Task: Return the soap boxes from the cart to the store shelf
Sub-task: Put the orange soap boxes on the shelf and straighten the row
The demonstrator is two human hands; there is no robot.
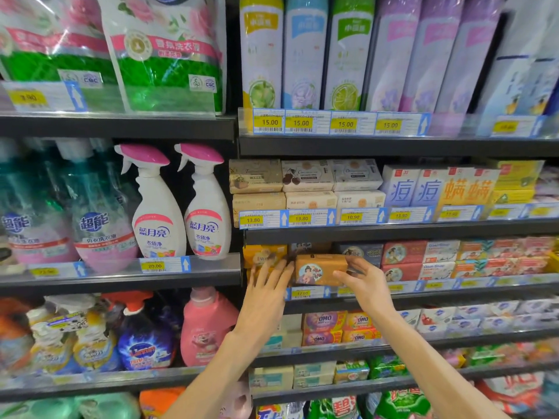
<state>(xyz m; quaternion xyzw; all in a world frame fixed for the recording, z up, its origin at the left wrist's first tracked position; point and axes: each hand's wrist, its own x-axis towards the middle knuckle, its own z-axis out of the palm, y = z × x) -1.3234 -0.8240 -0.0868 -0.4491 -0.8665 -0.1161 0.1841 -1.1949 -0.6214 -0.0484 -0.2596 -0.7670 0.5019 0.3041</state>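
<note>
brown soap box [320, 269] sits at the shelf [393, 300] front edge, pinched by right hand [364, 282] while left hand [267, 293], fingers straight, touches its left end; risk: it tips off the lip or shoves the yellow boxes [263, 254] beside it, since neighbouring stock crowds this store aisle.

Soap box [320, 270]: orange-brown carton, round illustrated figure label on front face; held level, long side horizontal, at front edge of store shelf [423, 293]; yellow boxes [263, 255] adjacent.
</note>
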